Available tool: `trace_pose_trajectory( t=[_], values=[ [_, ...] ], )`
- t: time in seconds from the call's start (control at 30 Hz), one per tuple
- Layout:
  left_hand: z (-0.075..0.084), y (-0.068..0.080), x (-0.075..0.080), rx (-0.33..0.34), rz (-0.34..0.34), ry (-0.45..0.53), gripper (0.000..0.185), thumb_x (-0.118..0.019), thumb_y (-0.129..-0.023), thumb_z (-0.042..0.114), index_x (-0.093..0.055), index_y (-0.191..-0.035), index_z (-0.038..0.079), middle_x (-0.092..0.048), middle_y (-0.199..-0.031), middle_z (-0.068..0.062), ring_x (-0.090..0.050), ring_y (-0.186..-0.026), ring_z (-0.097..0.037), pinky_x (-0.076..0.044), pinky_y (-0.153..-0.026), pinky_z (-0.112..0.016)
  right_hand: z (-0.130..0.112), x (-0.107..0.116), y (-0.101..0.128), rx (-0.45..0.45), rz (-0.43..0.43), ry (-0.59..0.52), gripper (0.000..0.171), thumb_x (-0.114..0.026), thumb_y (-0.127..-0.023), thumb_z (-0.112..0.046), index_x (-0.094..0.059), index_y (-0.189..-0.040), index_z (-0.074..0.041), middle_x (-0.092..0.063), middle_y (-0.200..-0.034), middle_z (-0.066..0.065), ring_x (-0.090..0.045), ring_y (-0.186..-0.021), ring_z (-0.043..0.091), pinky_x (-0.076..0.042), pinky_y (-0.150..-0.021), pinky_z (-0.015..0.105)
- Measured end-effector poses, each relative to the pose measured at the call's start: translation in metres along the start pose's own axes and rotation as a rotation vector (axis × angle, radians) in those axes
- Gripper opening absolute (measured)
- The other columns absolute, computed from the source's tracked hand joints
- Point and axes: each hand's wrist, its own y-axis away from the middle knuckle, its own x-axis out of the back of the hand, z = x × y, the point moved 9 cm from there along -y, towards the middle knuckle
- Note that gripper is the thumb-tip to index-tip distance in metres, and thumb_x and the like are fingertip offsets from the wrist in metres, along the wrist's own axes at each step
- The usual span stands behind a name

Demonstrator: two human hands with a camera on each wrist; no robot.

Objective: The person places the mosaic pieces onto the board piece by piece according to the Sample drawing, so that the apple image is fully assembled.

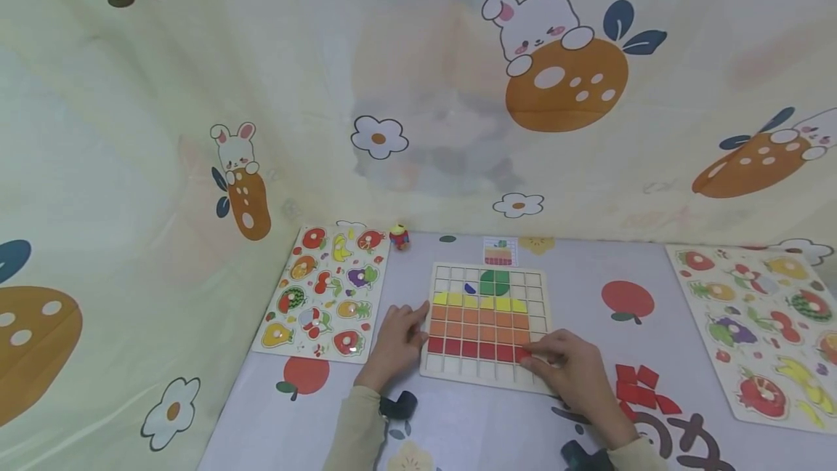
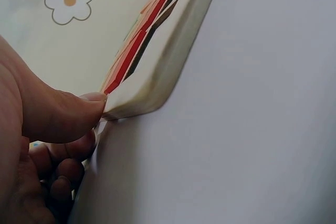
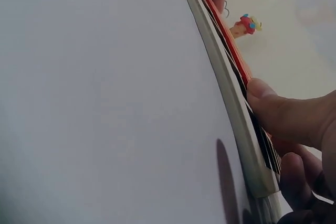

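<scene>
Centrally, a square wooden grid board lies flat on the pale printed tablecloth, filled with rows of yellow, orange and red square tiles under a green shape; the backdrop behind it reads "Juice". The left hand rests on the board's left edge, thumb pressed to the rim, other fingers curled below. The right hand presses fingertips on the board's near right corner, beside loose red tiles; flat fruit puzzle boards flank it.
</scene>
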Motion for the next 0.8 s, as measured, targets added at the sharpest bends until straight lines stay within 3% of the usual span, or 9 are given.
trace_pose_trajectory(
  t=[0.17, 0.3, 0.47, 0.53, 0.6, 0.7, 0.8],
  values=[
    [0.0, 0.0, -0.001, -0.01, 0.0, -0.004, 0.058, -0.068, -0.099, 0.013, -0.055, -0.155, 0.013, -0.052, -0.087, 0.006, -0.04, -0.088, -0.009, -0.037, -0.072, -0.021, 0.003, 0.007, 0.002, 0.028, 0.019, -0.012, 0.035, -0.097, -0.077, -0.028, -0.086, -0.109, -0.02, -0.074, -0.097, -0.006, -0.059, -0.081, 0.01, -0.053, -0.063, 0.016],
    [0.0, 0.0, -0.003, -0.018, 0.0, -0.005, 0.058, -0.068, -0.099, 0.013, -0.055, -0.156, 0.013, -0.052, -0.088, 0.006, -0.04, -0.088, -0.009, -0.037, -0.072, -0.021, 0.017, 0.031, 0.003, 0.015, 0.018, 0.043, 0.043, -0.098, -0.075, -0.029, -0.084, -0.114, -0.017, -0.076, -0.102, 0.0, -0.061, -0.084, 0.015, -0.051, -0.062, 0.019],
    [0.0, 0.0, -0.002, -0.011, -0.005, -0.008, 0.058, -0.068, -0.099, 0.013, -0.055, -0.155, 0.012, -0.052, -0.087, 0.006, -0.04, -0.088, -0.009, -0.037, -0.072, -0.021, 0.055, 0.065, 0.006, -0.077, -0.094, 0.148, 0.064, -0.095, -0.078, -0.038, -0.074, -0.133, -0.012, -0.073, -0.125, 0.016, -0.067, -0.099, 0.029, -0.066, -0.08, 0.043],
    [0.001, 0.0, -0.001, -0.009, -0.006, -0.009, 0.057, -0.068, -0.1, 0.013, -0.055, -0.155, 0.012, -0.051, -0.087, 0.006, -0.04, -0.089, -0.01, -0.037, -0.073, -0.022, 0.07, 0.074, 0.012, -0.091, -0.16, 0.164, 0.072, -0.095, -0.077, -0.042, -0.071, -0.137, -0.011, -0.069, -0.132, 0.021, -0.065, -0.106, 0.034, -0.065, -0.089, 0.056],
    [0.001, 0.0, 0.0, -0.005, -0.009, -0.01, 0.057, -0.068, -0.1, 0.013, -0.055, -0.155, 0.011, -0.051, -0.087, 0.006, -0.04, -0.089, -0.01, -0.036, -0.073, -0.022, 0.08, 0.078, 0.017, -0.07, -0.215, 0.176, 0.076, -0.097, -0.073, -0.044, -0.07, -0.137, -0.011, -0.066, -0.135, 0.024, -0.062, -0.109, 0.036, -0.063, -0.092, 0.062],
    [0.002, 0.001, 0.0, 0.001, -0.016, -0.013, 0.057, -0.067, -0.1, 0.013, -0.054, -0.156, 0.012, -0.051, -0.088, 0.006, -0.04, -0.09, -0.01, -0.037, -0.073, -0.022, 0.088, 0.08, 0.027, -0.026, -0.275, 0.173, 0.077, -0.098, -0.069, -0.044, -0.072, -0.136, -0.014, -0.062, -0.139, 0.024, -0.057, -0.115, 0.038, -0.063, -0.092, 0.059],
    [0.002, 0.001, 0.0, 0.005, -0.014, -0.012, 0.057, -0.068, -0.1, 0.013, -0.054, -0.156, 0.012, -0.051, -0.088, 0.005, -0.04, -0.091, -0.01, -0.036, -0.074, -0.023, 0.089, 0.079, 0.034, 0.013, -0.293, 0.168, 0.066, -0.098, -0.07, -0.04, -0.076, -0.13, -0.02, -0.06, -0.141, 0.02, -0.053, -0.12, 0.037, -0.065, -0.09, 0.04]
  ],
)
